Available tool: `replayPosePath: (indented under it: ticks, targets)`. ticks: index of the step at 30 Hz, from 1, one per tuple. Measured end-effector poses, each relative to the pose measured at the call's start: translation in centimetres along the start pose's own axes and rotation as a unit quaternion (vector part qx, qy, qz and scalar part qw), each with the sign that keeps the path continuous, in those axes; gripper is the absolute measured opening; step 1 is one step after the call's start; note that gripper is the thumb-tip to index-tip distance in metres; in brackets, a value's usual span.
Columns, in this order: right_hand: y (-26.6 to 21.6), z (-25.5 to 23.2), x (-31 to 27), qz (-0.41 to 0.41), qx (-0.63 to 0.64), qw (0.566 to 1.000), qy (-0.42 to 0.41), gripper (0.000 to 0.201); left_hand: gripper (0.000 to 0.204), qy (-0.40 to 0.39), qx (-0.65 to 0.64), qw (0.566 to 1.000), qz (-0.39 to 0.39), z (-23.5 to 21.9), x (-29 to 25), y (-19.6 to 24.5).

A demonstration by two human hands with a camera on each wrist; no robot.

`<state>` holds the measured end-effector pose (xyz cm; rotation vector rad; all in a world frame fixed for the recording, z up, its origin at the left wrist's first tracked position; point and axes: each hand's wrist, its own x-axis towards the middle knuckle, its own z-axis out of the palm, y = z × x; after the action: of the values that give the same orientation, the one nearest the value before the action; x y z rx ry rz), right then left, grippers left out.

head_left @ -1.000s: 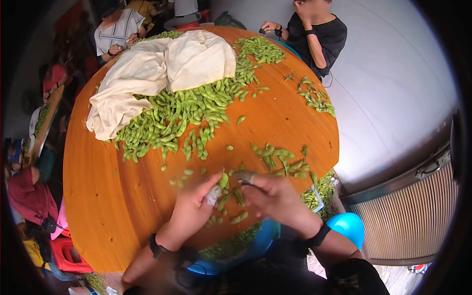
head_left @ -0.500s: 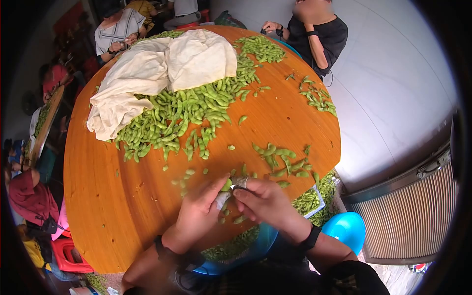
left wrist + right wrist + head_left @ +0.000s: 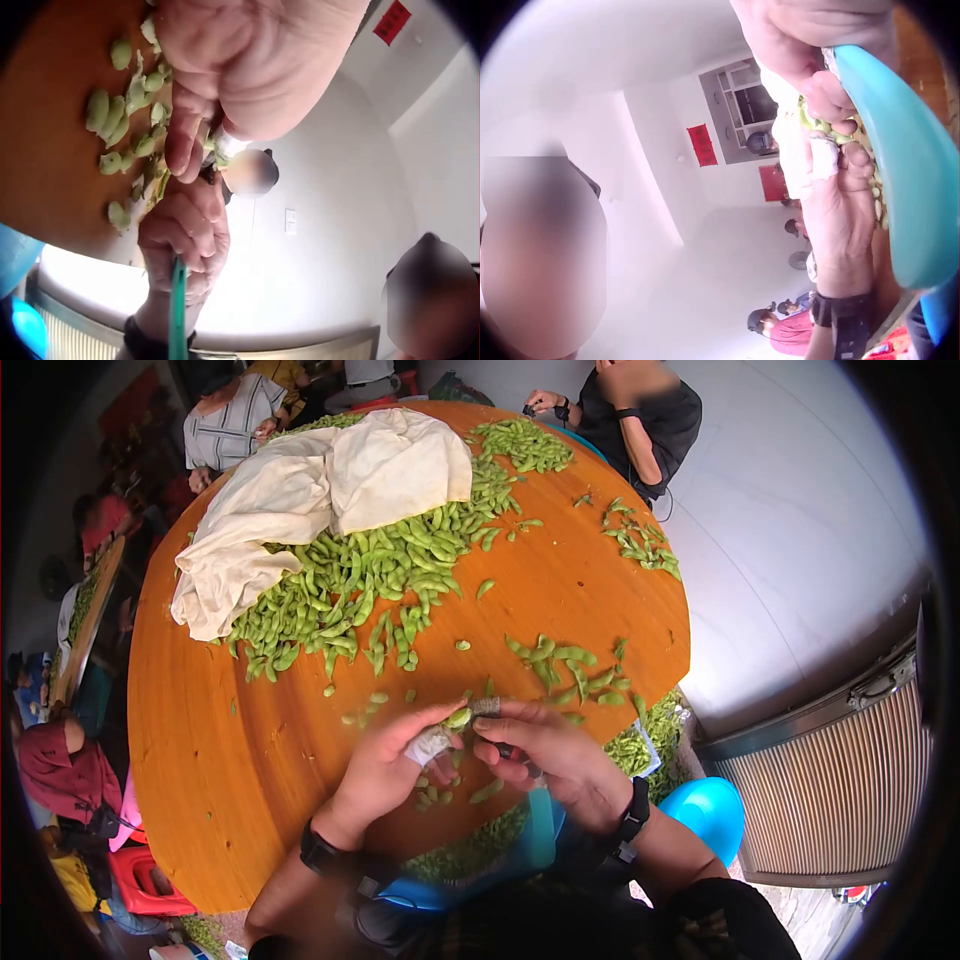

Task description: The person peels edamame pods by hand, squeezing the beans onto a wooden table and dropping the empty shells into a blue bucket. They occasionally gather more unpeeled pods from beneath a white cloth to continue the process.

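Note:
Pinched in my left hand [image 3: 385, 760] is a green pod [image 3: 459, 717]; a white wrap [image 3: 428, 744] covers the thumb. My right hand [image 3: 560, 755] meets it from the right, its wrapped index finger against the pod. The same hand grips a tool with a teal handle [image 3: 542, 825], which looks large in the right wrist view [image 3: 907, 165]; its working end is hidden. In the left wrist view, my right hand [image 3: 184, 232] is curled round the handle [image 3: 178, 311]. Shelled beans [image 3: 112, 116] lie on the table below my left hand [image 3: 255, 67].
On the round wooden table [image 3: 200, 790] a big heap of pods [image 3: 370, 565] lies partly under a cream cloth [image 3: 400, 470]. Smaller groups of pods are at the right. A blue basin [image 3: 410, 895] with green contents is below my hands. Other people sit around the far side.
My hands were apart one second ago and have come together at a pod. The right hand has turned, bringing the teal handle into the head view. The head view has shifted slightly.

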<state>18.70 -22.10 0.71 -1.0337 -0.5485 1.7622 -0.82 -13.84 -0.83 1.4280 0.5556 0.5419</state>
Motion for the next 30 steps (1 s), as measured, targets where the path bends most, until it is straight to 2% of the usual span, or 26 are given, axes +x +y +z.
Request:
replayPosePath:
  ticks: [1,3,6,7,8,9,10,12,17,19,22,23,25,30]
  targets:
    - [-0.2,-0.2,0.1,0.018,0.019,1.0,-0.016,0.016,0.039,0.0,0.0,1.0,-0.001,-0.2,0.1,0.4]
    - [-0.7,-0.2,0.1,0.028,0.026,0.999,-0.037,0.017,0.035,-0.032,-0.155,0.983,-0.096,-0.7,0.3,1.4]
    - [-0.9,0.5,0.2,0.024,-0.014,1.0,-0.007,0.016,0.036,-0.024,-0.207,0.973,-0.102,-0.6,0.5,1.4]
    - [-0.7,0.9,0.3,-0.006,-0.08,0.996,0.029,0.015,0.037,-0.022,-0.234,0.965,-0.118,-0.5,0.5,1.6]
    - [-0.5,1.3,0.3,-0.037,-0.145,0.987,0.063,0.014,0.037,-0.019,-0.234,0.965,-0.117,-0.3,0.5,1.5]
    - [-0.3,1.7,0.3,-0.036,-0.146,0.987,0.061,0.014,0.036,0.001,-0.117,0.99,-0.078,0.1,0.4,1.3]
    - [-0.1,2.1,0.2,-0.075,-0.171,0.98,0.063,0.014,0.034,0.022,0.001,0.999,-0.039,0.2,0.3,1.1]
    - [0.4,2.5,0.3,-0.126,-0.203,0.969,0.066,0.013,0.033,0.032,-0.004,0.999,-0.036,0.2,0.3,0.8]
    - [0.6,3.1,0.3,-0.139,-0.197,0.967,0.087,0.013,0.031,0.048,-0.013,0.999,-0.012,0.0,0.4,0.4]
    - [0.7,3.2,0.2,-0.136,-0.193,0.967,0.094,0.013,0.031,0.012,-0.032,0.999,0.003,-0.3,0.4,0.2]
    - [1.2,3.4,0.2,-0.145,-0.159,0.971,0.105,0.013,0.034,0.004,-0.026,1.0,0.01,-0.7,0.4,-0.4]
    - [1.5,3.3,0.3,-0.159,-0.162,0.968,0.109,0.013,0.034,0.008,-0.026,1.0,0.01,-0.7,0.4,-0.3]
    - [1.6,3.5,0.3,-0.171,-0.165,0.965,0.111,0.013,0.036,-0.005,-0.058,0.997,-0.059,-0.6,0.3,0.3]
    - [1.7,3.6,0.1,-0.189,-0.2,0.956,0.102,0.012,0.032,0.014,-0.06,0.998,-0.02,-0.5,0.2,0.0]
